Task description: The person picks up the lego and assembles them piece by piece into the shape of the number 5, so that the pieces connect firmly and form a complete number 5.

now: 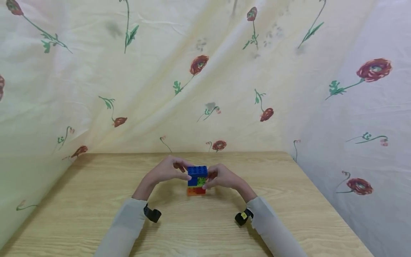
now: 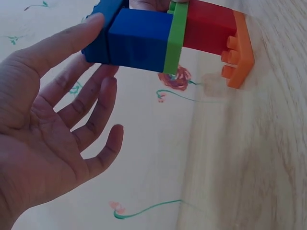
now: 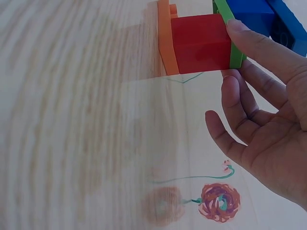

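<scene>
A small tower of toy building bricks stands on the wooden table in front of me. At its base is a thin orange brick (image 2: 243,52), with a red brick (image 3: 199,44) on its right part. Over the red one lies a thin green brick (image 2: 176,45). A blue brick (image 2: 139,40) sits on the green one's left part, and a wider blue brick (image 1: 197,170) tops it. My left hand (image 1: 165,170) pinches the top blue brick between thumb and fingers. From the other side, my right hand (image 1: 223,176) grips the green brick, thumb on its edge.
The wooden table (image 1: 199,228) stretches out on both sides of the tower. Behind it and along the sides hangs a cream cloth (image 1: 144,85) with red flowers. Black wrist cameras sit on the left wrist (image 1: 152,214) and right wrist (image 1: 240,217).
</scene>
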Demonstrator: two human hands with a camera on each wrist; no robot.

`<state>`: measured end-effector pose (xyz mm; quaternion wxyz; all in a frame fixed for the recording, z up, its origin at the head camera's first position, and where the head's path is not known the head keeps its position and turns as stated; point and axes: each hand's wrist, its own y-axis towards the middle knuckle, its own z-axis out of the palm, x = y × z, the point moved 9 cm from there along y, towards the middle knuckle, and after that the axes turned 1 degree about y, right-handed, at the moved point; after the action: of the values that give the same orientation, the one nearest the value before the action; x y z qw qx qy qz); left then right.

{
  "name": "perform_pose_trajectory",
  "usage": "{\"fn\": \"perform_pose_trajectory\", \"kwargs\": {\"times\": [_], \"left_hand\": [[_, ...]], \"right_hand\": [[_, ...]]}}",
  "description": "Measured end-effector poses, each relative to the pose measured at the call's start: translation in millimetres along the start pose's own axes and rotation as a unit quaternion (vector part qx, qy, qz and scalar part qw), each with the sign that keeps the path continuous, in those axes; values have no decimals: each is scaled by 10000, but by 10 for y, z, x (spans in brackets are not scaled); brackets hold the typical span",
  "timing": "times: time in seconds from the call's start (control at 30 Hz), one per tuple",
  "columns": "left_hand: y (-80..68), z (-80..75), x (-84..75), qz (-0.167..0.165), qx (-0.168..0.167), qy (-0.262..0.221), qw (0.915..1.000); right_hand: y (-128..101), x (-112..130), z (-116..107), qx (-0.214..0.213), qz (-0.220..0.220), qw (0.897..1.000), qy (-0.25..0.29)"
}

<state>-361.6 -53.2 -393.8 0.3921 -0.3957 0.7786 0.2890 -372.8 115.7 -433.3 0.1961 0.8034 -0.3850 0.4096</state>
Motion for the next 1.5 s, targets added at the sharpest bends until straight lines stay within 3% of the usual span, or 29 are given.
{"fn": "perform_pose_trajectory", "kwargs": {"times": [0.4, 0.9, 1.5], "left_hand": [[-18, -17, -88, 73, -102, 198, 9997], [-15, -16, -124, 238, 52, 641, 9976], [2, -17, -105, 262, 101, 271, 9992]], "right_hand": [[10, -1, 6, -13, -30, 10000, 14], [12, 8, 7, 67, -86, 9999, 34], [34, -30, 2, 40, -94, 9999, 15]]}}
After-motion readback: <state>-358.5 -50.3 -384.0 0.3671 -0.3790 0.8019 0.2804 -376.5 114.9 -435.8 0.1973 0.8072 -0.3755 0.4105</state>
